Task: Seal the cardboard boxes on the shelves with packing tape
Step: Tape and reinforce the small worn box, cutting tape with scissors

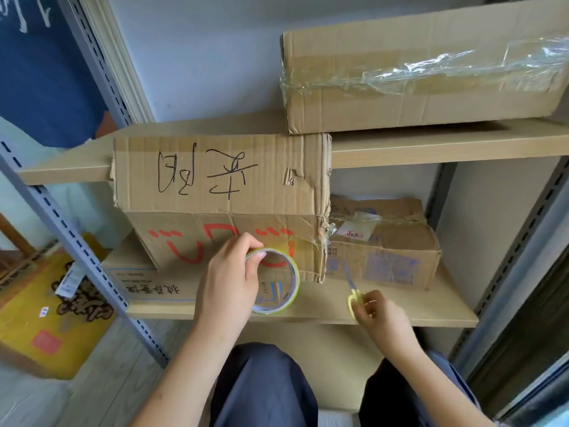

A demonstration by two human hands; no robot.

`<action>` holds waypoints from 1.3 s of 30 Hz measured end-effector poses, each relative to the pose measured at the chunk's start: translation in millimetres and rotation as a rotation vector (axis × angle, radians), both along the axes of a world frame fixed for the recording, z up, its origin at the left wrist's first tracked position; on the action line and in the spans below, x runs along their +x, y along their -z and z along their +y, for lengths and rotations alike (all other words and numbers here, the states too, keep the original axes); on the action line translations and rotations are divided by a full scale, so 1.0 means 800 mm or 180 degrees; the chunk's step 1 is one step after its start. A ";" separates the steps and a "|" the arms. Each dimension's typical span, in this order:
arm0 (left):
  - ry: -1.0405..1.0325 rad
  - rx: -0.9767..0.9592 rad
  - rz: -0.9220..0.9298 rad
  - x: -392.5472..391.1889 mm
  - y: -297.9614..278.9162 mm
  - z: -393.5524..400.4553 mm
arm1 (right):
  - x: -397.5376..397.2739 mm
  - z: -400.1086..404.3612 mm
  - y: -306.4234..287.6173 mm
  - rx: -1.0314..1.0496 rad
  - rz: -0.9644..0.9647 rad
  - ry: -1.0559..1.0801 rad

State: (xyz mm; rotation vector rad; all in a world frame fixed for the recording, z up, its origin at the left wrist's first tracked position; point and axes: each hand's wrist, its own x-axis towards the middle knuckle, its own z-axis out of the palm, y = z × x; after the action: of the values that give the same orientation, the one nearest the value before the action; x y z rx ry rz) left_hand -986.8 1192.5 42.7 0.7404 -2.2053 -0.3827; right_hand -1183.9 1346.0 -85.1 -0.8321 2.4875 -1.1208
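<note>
My left hand [229, 278] grips a roll of clear packing tape [281, 300] with a yellow-green rim, held in front of the lower shelf. My right hand [374, 311] holds small yellow-handled scissors [353, 295], blurred, blades pointing up toward the boxes. A large cardboard box [221, 186] with black handwriting on its raised flap and red marks on its front stands on the lower shelf. To its right sits a smaller worn box [397, 241] with old tape and labels. A long box [415, 72] wrapped in clear tape lies on the upper shelf.
The wooden lower shelf [400, 312] and upper shelf [431, 143] hang on grey slotted uprights [70, 235]. A flat white box with blue print [154, 285] lies under the large box. A yellow carton [43, 315] sits on the floor at left. My knees are below.
</note>
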 end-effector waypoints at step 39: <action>0.1301 0.0099 -0.0791 0.005 -0.030 -0.005 | 0.077 -0.090 -0.131 -0.1571 0.0475 0.0510</action>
State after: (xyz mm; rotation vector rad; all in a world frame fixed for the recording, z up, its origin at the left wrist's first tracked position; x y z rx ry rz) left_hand -982.6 1188.7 66.5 0.3613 -2.5949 -0.5521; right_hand -1122.3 1274.3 19.9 -0.8743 2.4610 -1.8376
